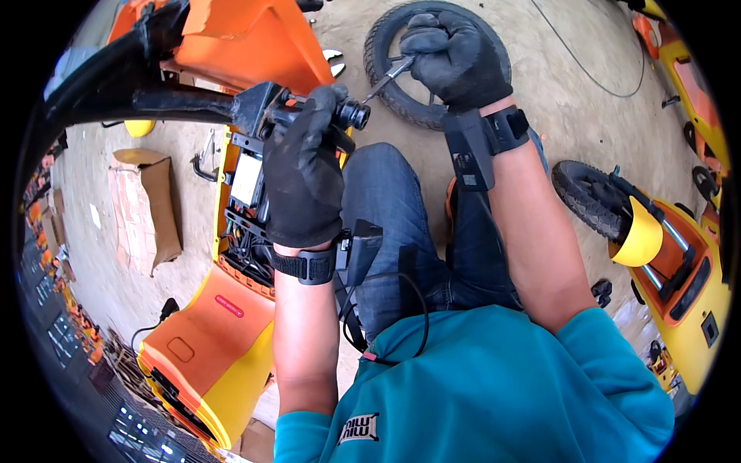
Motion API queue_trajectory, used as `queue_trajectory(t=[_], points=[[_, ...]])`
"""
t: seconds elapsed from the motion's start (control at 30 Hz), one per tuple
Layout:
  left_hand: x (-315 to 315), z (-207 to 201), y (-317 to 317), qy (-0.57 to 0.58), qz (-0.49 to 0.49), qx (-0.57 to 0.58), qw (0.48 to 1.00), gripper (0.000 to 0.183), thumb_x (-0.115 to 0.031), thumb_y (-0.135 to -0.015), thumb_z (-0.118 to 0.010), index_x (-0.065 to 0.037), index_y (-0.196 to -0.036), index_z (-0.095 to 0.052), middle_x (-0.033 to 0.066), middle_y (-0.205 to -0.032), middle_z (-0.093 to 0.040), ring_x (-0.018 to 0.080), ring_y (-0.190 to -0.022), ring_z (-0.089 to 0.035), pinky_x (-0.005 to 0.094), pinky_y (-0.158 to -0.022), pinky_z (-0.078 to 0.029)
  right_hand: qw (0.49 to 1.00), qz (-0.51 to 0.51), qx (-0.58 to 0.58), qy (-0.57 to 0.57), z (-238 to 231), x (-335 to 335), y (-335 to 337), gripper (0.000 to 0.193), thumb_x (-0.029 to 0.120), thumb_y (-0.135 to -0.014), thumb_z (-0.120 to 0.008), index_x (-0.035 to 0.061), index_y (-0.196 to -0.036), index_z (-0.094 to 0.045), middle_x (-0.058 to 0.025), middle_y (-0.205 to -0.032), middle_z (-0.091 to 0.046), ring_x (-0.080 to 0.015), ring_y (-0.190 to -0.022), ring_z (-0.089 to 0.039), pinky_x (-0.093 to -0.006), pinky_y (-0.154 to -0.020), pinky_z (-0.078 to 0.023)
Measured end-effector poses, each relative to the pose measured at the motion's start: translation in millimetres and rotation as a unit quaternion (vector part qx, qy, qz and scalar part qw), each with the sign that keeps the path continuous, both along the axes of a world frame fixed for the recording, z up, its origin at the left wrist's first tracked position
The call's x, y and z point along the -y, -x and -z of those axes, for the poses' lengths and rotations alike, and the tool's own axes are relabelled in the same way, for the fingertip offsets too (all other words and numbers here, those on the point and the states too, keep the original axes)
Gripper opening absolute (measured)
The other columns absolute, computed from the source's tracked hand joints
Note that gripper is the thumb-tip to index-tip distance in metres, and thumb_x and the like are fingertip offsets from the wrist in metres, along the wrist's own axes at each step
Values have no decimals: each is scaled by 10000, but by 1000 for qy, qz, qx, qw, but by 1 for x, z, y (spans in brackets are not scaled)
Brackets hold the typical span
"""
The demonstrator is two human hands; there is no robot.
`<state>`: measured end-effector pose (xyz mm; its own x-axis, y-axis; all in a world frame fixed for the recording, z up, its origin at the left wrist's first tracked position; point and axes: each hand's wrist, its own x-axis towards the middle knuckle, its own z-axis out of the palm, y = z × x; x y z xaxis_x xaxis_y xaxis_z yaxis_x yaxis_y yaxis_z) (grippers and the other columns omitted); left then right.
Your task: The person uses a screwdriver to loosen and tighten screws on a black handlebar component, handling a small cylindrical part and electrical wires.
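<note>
My left hand (303,174), in a black glove, is wrapped around a dark cylindrical fitting (353,115) at the end of a thick black frame tube (181,103). The fitting's ringed end pokes out past my fingers. My right hand (457,63), gloved as well, is closed on a slim metal tool (392,75) with a narrow tip. That tip points down and left, close to the fitting's end; whether they touch I cannot tell. The tool's handle is hidden inside my fist.
Below the tube is a yellow-and-orange vehicle body (208,339) with exposed wiring (248,258). An orange panel (251,46) rises beyond it. A loose wheel (378,46) lies on the floor behind my right hand. A cardboard box (143,208) sits left; another yellow vehicle (679,301) stands right.
</note>
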<state>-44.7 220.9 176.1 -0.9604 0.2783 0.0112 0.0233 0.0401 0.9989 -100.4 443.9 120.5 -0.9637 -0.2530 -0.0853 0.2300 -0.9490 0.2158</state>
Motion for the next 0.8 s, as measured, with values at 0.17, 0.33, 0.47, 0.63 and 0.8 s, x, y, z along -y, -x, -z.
queue_trajectory(t=[0.17, 0.33, 0.47, 0.63, 0.8], points=[[1, 1, -2, -32, -24, 2, 999, 315, -152, -999, -457, 19, -1230, -587, 128, -1173, -627, 216, -1031, -603, 351, -923, -473, 999, 20, 8, -45, 16, 7, -1, 68, 79, -917, -471, 59, -907, -536, 4, -774, -490, -100, -680, -477, -237, -669, -445], [-18, 0, 8, -70, -37, 32, 996, 295, -95, -1015, -409, 40, -1187, -607, 103, -1017, -669, 156, -837, -635, 295, -734, -537, 443, 191, -75, -873, 4, -4, -9, 79, 65, -850, -499, 40, -846, -574, -78, -729, -592, -198, -618, -566, -326, -561, -468], [16, 29, 6, -149, -31, 84, 985, 320, -199, -1011, -459, -16, -1242, -585, 128, -1235, -613, 209, -1127, -595, 330, -1000, -464, 301, 220, 5, -928, -1, 17, -12, 112, 124, -770, -566, 57, -701, -624, -160, -647, -634, -337, -588, -626, -427, -521, -486], [8, 22, 7, -235, -18, 99, 967, 341, -253, -1001, -503, -39, -1255, -583, 112, -1272, -593, 235, -1141, -588, 356, -1018, -459, 300, 223, -33, -927, -4, 8, -18, 127, 109, -773, -568, 40, -723, -662, -154, -634, -629, -313, -574, -625, -399, -515, -484], [11, 24, 8, -156, 6, 52, 986, 361, -263, -1008, -493, -36, -1280, -563, 113, -1263, -597, 226, -1146, -586, 366, -1031, -452, 345, 155, -37, -925, 8, 13, -12, 130, 45, -786, -539, 9, -754, -660, -138, -646, -637, -229, -577, -618, -319, -494, -454]])
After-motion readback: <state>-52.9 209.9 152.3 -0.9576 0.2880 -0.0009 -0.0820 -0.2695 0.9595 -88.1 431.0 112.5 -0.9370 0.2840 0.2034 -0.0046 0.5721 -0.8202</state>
